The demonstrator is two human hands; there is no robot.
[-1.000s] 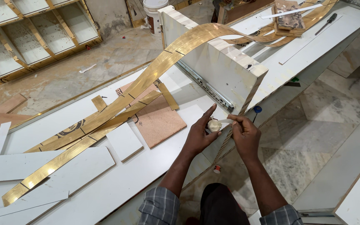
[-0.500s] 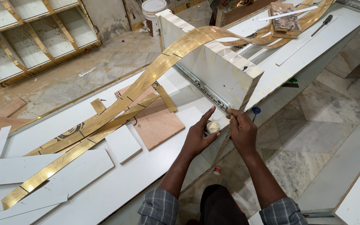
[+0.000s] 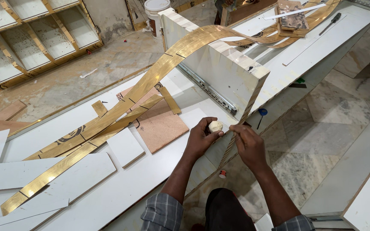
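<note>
At the white workbench's (image 3: 159, 171) near edge, the left hand (image 3: 200, 139) pinches a cream lump (image 3: 215, 126); the right hand (image 3: 248, 145), fingers closed, grips a striped edge strip (image 3: 236, 134) (it could peel crooked if tugged).

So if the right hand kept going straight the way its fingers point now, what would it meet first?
Probably the small cream lump held in the left hand. The right hand points up-left along the thin strip it pinches, and the lump sits just beyond its fingertips. Depth is uncertain from one view.

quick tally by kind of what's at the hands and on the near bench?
Hands: 2, left and right
Cream lump: 1
Gold strips: 2 long ones
Drawer box: 1
Brown board: 1
Total: 7
</note>
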